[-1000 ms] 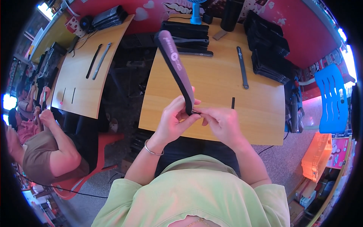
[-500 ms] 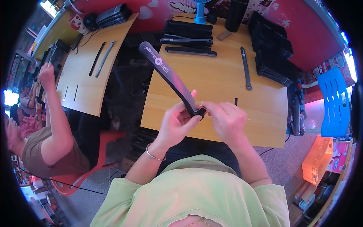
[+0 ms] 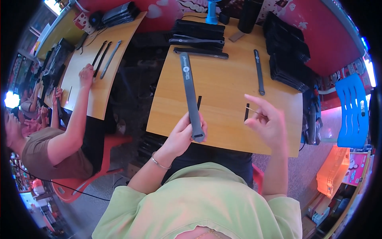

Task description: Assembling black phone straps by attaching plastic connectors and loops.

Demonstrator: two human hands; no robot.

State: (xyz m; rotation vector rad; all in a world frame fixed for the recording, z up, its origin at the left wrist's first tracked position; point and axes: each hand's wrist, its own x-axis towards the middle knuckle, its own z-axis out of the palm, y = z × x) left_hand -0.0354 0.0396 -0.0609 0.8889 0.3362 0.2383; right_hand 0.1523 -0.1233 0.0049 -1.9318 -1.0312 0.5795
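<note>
My left hand (image 3: 181,135) is closed around the lower end of a grey strap (image 3: 189,87), which stands up from the fist with a small slot at its near end. Over the table's right part, my right hand (image 3: 268,119) has its thumb and forefinger spread apart. A thin pale stick (image 3: 254,110) pokes out from that hand, seemingly gripped by the other fingers. Just beyond the right hand lies a short black strip (image 3: 247,112). Another black strip (image 3: 199,102) shows beside the held strap.
A single grey strap (image 3: 259,71) lies toward the right. Strap piles (image 3: 198,34) sit at the back, with black stacks (image 3: 288,67) at the right edge. A blue fan (image 3: 211,14) and black cylinder (image 3: 249,16) stand behind. At the left table, a co-worker's hand (image 3: 86,75) touches a strap.
My right hand has left the strap's end and moved right, its thumb and forefinger opening. The strap in my left hand has swung more upright. The co-worker's arm has lowered to the left table.
</note>
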